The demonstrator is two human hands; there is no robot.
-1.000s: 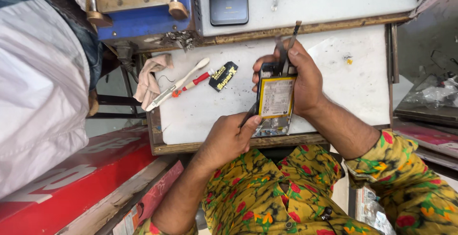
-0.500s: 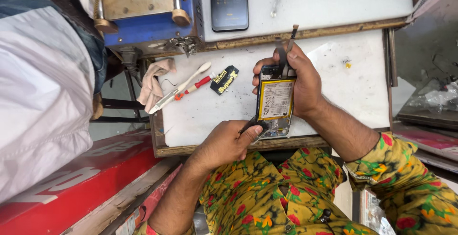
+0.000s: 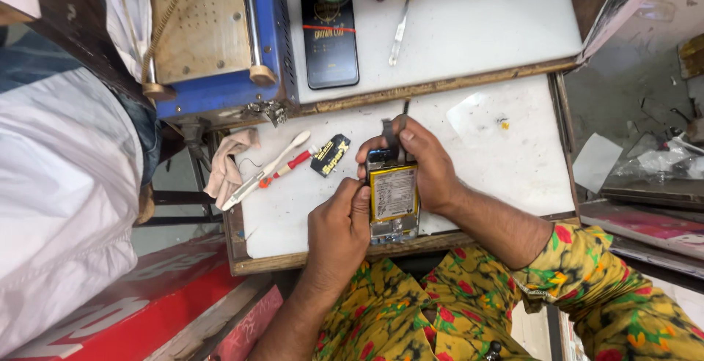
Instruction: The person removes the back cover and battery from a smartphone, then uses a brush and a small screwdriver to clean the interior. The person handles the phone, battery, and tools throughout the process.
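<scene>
While seen from above: white desk (image 3: 308,218) with a wooden edge, carrying everything below. Beyond it, a blue and wooden machine (image 3: 213,38) on a second, higher surface, beside a dark phone (image 3: 330,38) lying flat and a thin metal tweezer (image 3: 397,35). At far left, a person's pale sleeve (image 3: 59,207), apart from the work. Near the desk's front edge, an opened phone (image 3: 394,203) with its yellow battery facing up, held just above the surface between both hands. Right hand (image 3: 425,167) wrapped around the phone's far side and top, grip clenched on it, thumb over the upper end, where a dark strip sticks up. Left hand (image 3: 339,225) on the phone's near side, fingertips pinching its edge. To the left, well apart: a crumpled pink cloth (image 3: 229,167), a white toothbrush (image 3: 265,170), a red-handled tool (image 3: 290,164) and a small black and yellow tube (image 3: 330,154).
</scene>
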